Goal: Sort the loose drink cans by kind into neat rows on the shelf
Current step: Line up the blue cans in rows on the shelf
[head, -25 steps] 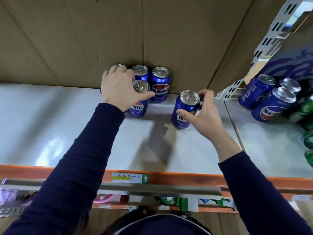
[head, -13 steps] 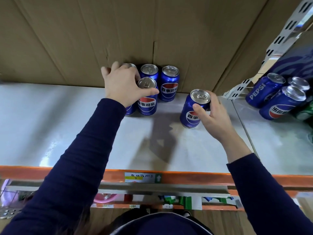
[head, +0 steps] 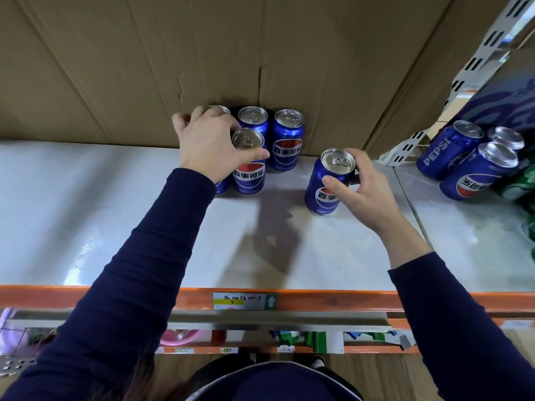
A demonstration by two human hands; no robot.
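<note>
Several blue Pepsi cans [head: 286, 140] stand in a tight group against the cardboard back wall of the shelf [head: 115, 227]. My left hand [head: 211, 143] lies over the group's left side. Its fingers curl round a mostly hidden front-left can [head: 222, 185], and its thumb presses the neighbouring front can [head: 249, 175]. My right hand [head: 359, 186] grips another upright blue Pepsi can [head: 324, 186], thumb in front and fingers behind. That can stands on the shelf a little to the right of the group, apart from it.
On the adjoining shelf to the right lie loose blue Pepsi cans [head: 445, 151], tilted in a heap with green cans [head: 518, 186]. A white perforated upright [head: 492, 41] separates the two bays. The orange front rail [head: 318, 299] carries a label.
Both hands stay on the same cans, and the right hand's can stays at about the same distance from the group. Only my view has shifted slightly.
</note>
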